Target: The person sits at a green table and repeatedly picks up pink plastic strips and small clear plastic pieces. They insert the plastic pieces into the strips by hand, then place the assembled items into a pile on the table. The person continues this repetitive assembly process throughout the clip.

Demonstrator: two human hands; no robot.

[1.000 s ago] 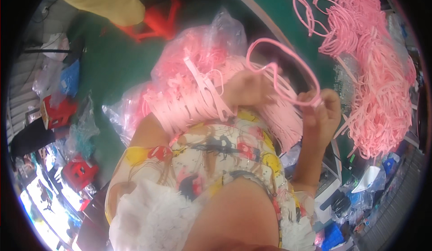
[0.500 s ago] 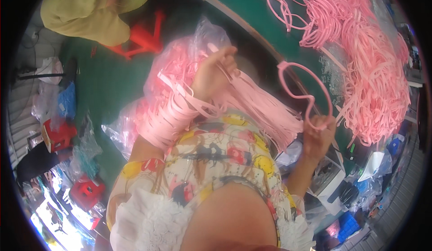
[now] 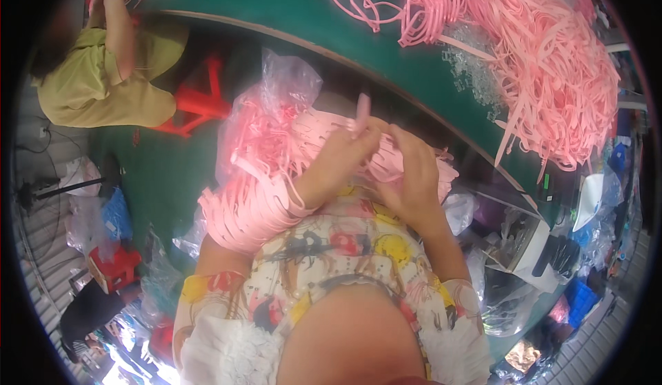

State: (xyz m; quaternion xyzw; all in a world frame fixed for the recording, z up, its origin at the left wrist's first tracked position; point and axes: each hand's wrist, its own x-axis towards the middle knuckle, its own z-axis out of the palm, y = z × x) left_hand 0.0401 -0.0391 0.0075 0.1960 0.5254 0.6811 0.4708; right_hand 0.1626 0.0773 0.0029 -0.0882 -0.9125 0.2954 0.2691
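Observation:
My left hand (image 3: pixel 341 161) and my right hand (image 3: pixel 408 171) meet over my lap, both pinching a pink plastic strip (image 3: pixel 361 114) that sticks up between the fingertips. Many pink loops (image 3: pixel 241 209) are threaded around my left forearm like bangles. Under my hands lies a clear plastic bag (image 3: pixel 276 119) stuffed with more pink strips. My floral top fills the lower middle of the view.
A green table (image 3: pixel 289 5) curves across the top, with a big heap of pink strips (image 3: pixel 545 61) at its right. Another person in a yellow-green top (image 3: pixel 103 81) sits at the upper left by a red stool (image 3: pixel 200 102). Bags and clutter line the floor left and right.
My right hand has moved in from the right and joined my left hand. The big pink loop it held out is now drawn in between both hands. The view has tilted down.

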